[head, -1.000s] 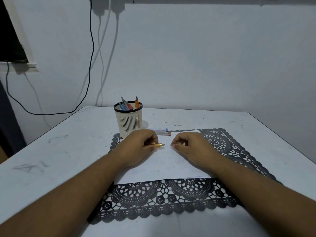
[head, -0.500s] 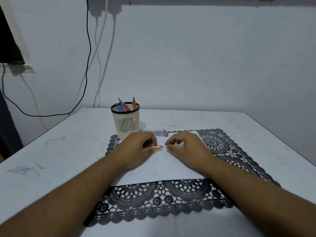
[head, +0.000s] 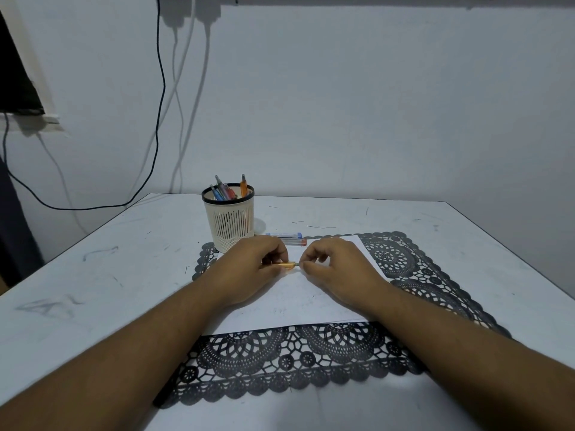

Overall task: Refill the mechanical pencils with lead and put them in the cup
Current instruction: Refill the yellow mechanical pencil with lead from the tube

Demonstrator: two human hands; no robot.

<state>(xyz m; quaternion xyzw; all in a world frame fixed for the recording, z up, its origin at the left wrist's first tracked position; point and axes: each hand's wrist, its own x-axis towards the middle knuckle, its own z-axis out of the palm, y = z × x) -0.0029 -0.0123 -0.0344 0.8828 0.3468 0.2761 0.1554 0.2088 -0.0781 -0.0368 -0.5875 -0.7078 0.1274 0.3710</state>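
Holding the orange pencil (head: 287,265) in our left hand (head: 249,269), we keep its long axis level, open end toward our right hand (head: 336,269). Our right fingertips (head: 306,266) pinch at that end, on what we cannot tell; the cup (head: 228,220) stands just beyond our left hand.

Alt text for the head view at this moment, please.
A person's left hand grips an orange mechanical pencil while the right hand pinches at its end, over white paper on a black lace mat. Behind stand a cup of pencils and two lead tubes.
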